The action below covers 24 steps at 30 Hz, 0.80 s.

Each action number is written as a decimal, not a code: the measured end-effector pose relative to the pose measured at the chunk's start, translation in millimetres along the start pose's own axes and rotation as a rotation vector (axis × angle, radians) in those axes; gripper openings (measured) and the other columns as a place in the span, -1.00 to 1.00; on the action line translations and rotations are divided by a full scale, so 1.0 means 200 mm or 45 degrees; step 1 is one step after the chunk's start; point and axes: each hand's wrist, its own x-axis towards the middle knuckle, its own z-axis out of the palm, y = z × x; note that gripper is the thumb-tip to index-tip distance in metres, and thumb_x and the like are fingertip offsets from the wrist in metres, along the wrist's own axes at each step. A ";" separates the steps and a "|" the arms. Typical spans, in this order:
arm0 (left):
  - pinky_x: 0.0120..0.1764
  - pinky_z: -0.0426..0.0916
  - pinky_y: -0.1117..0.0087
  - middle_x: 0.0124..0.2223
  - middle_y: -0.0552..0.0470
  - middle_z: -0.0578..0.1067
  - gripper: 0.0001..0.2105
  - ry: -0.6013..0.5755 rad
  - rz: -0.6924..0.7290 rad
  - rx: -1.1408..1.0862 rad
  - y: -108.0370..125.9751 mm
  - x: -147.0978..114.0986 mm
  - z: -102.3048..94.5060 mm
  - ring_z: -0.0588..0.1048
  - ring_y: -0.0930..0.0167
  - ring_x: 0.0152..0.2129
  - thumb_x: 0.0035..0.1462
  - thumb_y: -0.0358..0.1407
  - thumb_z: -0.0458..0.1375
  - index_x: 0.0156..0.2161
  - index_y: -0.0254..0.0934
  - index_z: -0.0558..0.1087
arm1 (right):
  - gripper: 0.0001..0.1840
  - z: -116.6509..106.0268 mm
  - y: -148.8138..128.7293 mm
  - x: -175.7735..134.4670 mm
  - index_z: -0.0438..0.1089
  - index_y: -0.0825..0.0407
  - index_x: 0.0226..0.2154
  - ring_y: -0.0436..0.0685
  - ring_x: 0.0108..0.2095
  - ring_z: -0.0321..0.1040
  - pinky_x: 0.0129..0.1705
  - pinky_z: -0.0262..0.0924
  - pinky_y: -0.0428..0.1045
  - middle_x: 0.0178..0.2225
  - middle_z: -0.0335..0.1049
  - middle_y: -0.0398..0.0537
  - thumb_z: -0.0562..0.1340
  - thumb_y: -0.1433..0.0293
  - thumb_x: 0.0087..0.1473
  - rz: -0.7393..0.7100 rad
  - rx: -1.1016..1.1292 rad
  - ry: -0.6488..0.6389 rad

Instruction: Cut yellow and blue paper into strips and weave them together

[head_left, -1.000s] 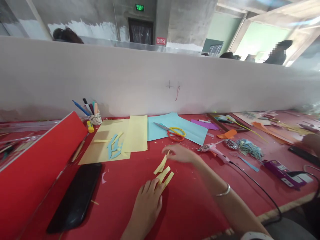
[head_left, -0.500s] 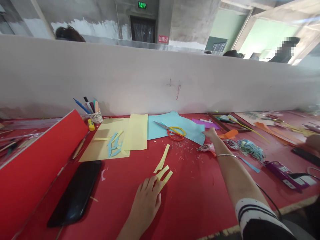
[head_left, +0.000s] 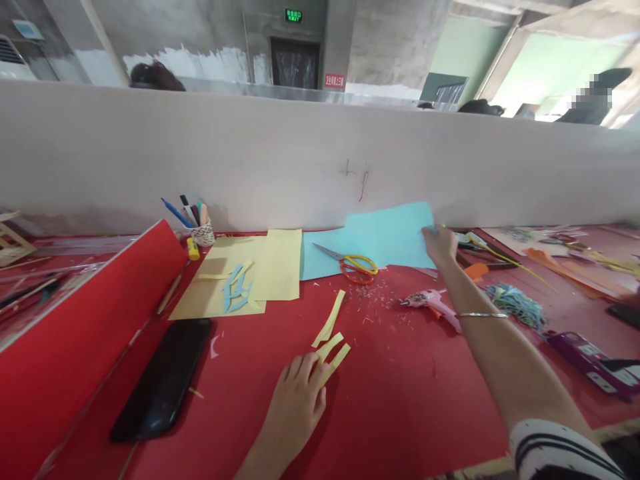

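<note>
My right hand [head_left: 441, 247] grips the right edge of a light blue sheet of paper [head_left: 395, 233], which is lifted and tilted up near the white partition. Scissors [head_left: 350, 259] with one yellow and one red handle loop lie on the sheet's lower left part. Low in the middle, my left hand [head_left: 303, 390] is closed over yellow paper strips [head_left: 339, 359], whose ends stick out past the fingers; its grip is partly hidden. Another yellow strip [head_left: 330, 320] lies just beyond. Under my right forearm rests a pink glue gun [head_left: 425, 299].
Yellow sheets [head_left: 283, 267] with small blue cut pieces [head_left: 235, 290] lie left of centre. A black phone [head_left: 163, 380], a red board [head_left: 100, 333] and a pen cup [head_left: 203, 233] stand leftward. To the right are blue yarn [head_left: 515, 303] and a purple power strip [head_left: 595, 363].
My right hand has raised the right side of the blue sheet, which now stands higher against the partition. My left hand stays on the strips. The view has shifted slightly.
</note>
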 end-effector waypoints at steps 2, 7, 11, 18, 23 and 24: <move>-0.21 0.31 0.35 -0.11 0.06 0.39 -0.63 -0.001 0.008 0.004 0.00 0.00 0.00 0.34 0.38 -0.18 0.00 -0.51 -0.06 -0.11 -0.11 0.33 | -0.66 -0.10 -0.04 0.00 0.34 0.26 -0.35 0.09 -0.32 0.25 -0.29 0.09 -0.03 -0.36 0.36 0.17 -0.02 0.35 0.11 -0.047 0.080 0.152; -0.22 0.34 0.33 -0.11 0.04 0.40 -0.62 0.069 0.022 0.093 -0.04 0.00 0.01 0.37 0.37 -0.21 0.02 -0.50 -0.06 -0.08 -0.10 0.32 | -0.71 -0.34 -0.10 -0.12 0.31 0.10 -0.46 0.05 -0.49 0.15 -0.40 0.01 -0.03 -0.53 0.27 -0.06 -0.04 0.31 0.06 -0.200 0.273 0.425; -0.22 0.36 0.29 -0.08 -0.01 0.41 -0.60 0.070 0.072 0.239 -0.07 0.00 0.01 0.38 0.33 -0.20 0.03 -0.50 -0.05 -0.03 -0.12 0.29 | -0.76 -0.48 -0.08 -0.31 0.25 -0.05 -0.55 0.08 -0.53 0.13 -0.44 0.00 -0.01 -0.59 0.16 -0.13 0.00 0.23 -0.01 -0.474 0.402 0.464; -0.20 0.34 0.19 -0.06 -0.07 0.39 -0.60 0.056 0.088 0.126 -0.09 0.10 -0.02 0.35 0.26 -0.15 0.02 -0.52 -0.04 -0.03 -0.17 0.29 | -0.77 -0.64 0.00 -0.57 0.15 -0.10 -0.69 0.04 -0.63 -0.04 -0.57 -0.13 -0.03 -0.69 -0.01 -0.18 0.12 0.19 -0.14 -0.400 0.623 0.540; -0.08 0.23 0.12 -0.10 -0.08 0.39 -0.74 0.254 -0.002 -0.378 -0.17 0.29 -0.06 0.32 0.28 -0.12 0.03 -0.53 -0.01 -0.20 -0.24 0.40 | -0.78 -0.61 0.04 -0.64 0.16 -0.11 -0.69 0.00 -0.71 -0.01 -0.66 -0.10 -0.06 -0.74 0.05 -0.23 0.21 0.20 -0.26 0.092 0.980 0.287; -0.08 0.23 0.14 -0.11 -0.07 0.39 -0.78 0.307 -0.031 -0.470 -0.19 0.33 -0.07 0.33 0.30 -0.14 0.04 -0.49 0.02 -0.21 -0.25 0.40 | -0.78 -0.58 0.06 -0.66 0.18 -0.11 -0.67 0.00 -0.73 0.03 -0.68 -0.06 -0.05 -0.74 0.12 -0.23 0.20 0.16 -0.24 0.124 1.035 0.127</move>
